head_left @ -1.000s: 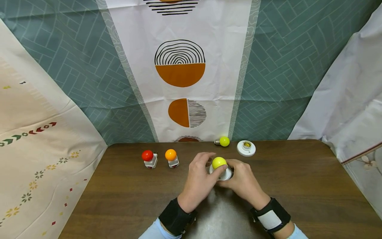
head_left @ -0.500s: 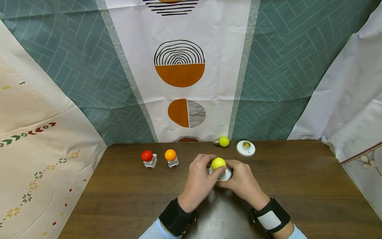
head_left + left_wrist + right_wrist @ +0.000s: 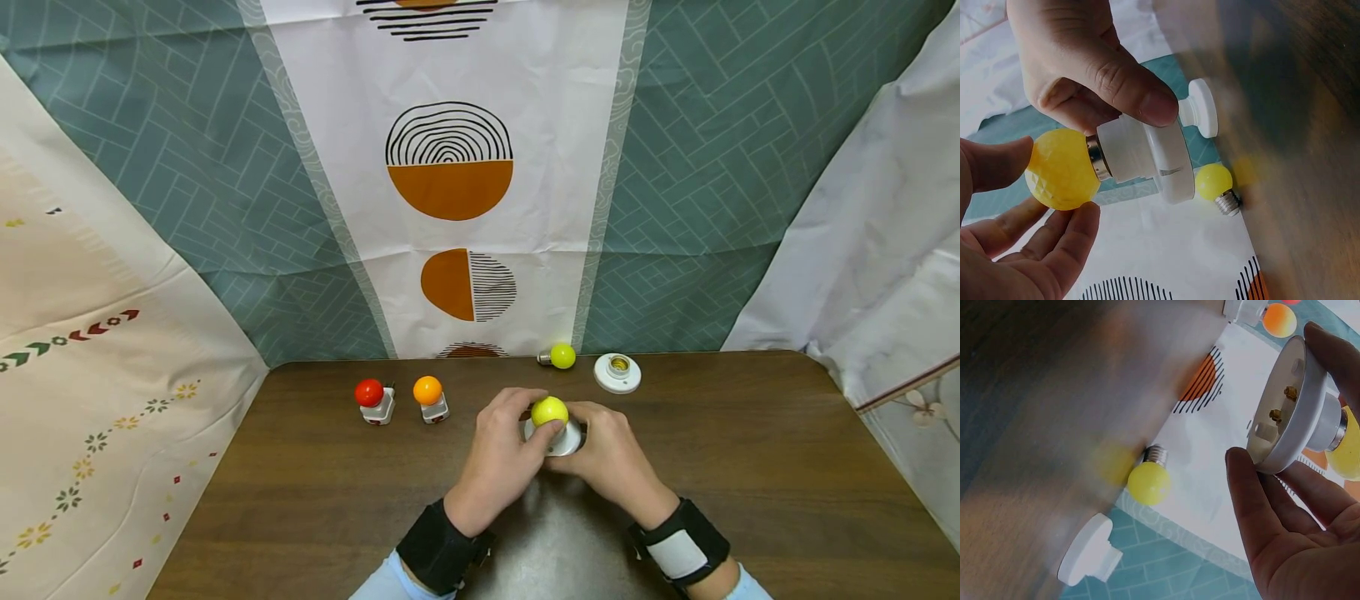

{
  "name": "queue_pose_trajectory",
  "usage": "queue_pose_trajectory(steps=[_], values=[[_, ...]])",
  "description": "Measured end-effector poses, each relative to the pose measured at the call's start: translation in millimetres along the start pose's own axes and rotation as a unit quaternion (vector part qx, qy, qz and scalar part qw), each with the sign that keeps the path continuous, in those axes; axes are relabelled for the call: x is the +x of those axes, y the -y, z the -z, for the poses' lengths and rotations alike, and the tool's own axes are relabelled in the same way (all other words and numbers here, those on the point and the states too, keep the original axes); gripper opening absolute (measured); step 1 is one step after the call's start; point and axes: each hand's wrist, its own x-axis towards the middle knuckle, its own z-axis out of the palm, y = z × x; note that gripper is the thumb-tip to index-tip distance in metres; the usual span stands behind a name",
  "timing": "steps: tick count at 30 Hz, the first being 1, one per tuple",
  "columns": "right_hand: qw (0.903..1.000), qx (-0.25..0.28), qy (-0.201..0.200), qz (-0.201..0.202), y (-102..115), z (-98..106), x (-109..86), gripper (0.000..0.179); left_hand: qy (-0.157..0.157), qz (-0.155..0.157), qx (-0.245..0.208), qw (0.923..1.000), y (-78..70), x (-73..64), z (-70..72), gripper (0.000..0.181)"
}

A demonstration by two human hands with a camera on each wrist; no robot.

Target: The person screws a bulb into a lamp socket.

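Observation:
Above the table, my left hand (image 3: 501, 454) pinches a yellow round light bulb (image 3: 1063, 169) between thumb and fingertips. My right hand (image 3: 618, 458) grips a white round lamp socket (image 3: 1132, 150) by the rim of its base. The bulb sits in the socket's mouth, and a band of its metal screw base shows between them in the left wrist view. From the right wrist view, the socket's underside (image 3: 1282, 406) faces the camera, with two brass terminals visible. How far the threads are engaged is hidden.
Another yellow bulb (image 3: 561, 356) lies on its side at the table's back edge. Beside it is a second white socket (image 3: 618, 372) with an open mouth. Further left stand a red bulb (image 3: 369, 392) and an orange bulb (image 3: 428, 389) in white plug-in holders. A patterned cloth (image 3: 555, 167) hangs behind.

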Motion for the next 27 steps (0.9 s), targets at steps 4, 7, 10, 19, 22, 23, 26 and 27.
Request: queue_pose_trajectory(steps=[4, 7, 10, 19, 22, 23, 26, 27], values=[[1.0, -0.002, 0.0, 0.002, -0.2, 0.3, 0.3, 0.062, 0.009, -0.007, -0.002, 0.9999, -0.4, 0.3, 0.5, 0.034], [1.0, -0.003, -0.001, 0.003, -0.6, 0.5, 0.5, 0.062, 0.018, -0.009, -0.006, 0.9998, -1.1, 0.7, 1.2, 0.034], [1.0, -0.002, 0.001, 0.003, -0.7, 1.0, 0.5, 0.062, 0.022, -0.01, -0.002, 0.9997, -1.2, 0.9, 1.5, 0.033], [1.0, 0.002, 0.007, -0.003, 0.8, 1.4, -0.2, 0.064, 0.03, -0.019, 0.001, 0.9994, -0.5, 0.2, 1.4, 0.032], [1.0, 0.0, 0.004, 0.0, 0.4, 1.2, -0.2, 0.064, 0.034, -0.022, -0.004, 0.9992, -0.9, 0.5, 2.0, 0.032], [1.0, -0.001, 0.003, 0.001, 0.1, 1.1, -0.1, 0.064, 0.035, -0.022, -0.005, 0.9991, -1.2, 0.6, 2.2, 0.033], [1.0, -0.002, -0.001, 0.004, -0.4, 1.1, 0.2, 0.065, 0.03, -0.018, -0.011, 0.9993, -1.8, 0.2, 2.9, 0.036], [1.0, -0.003, -0.002, 0.004, -0.6, 1.2, 0.2, 0.064, 0.026, -0.014, -0.011, 0.9995, -1.9, 0.0, 3.1, 0.038]])
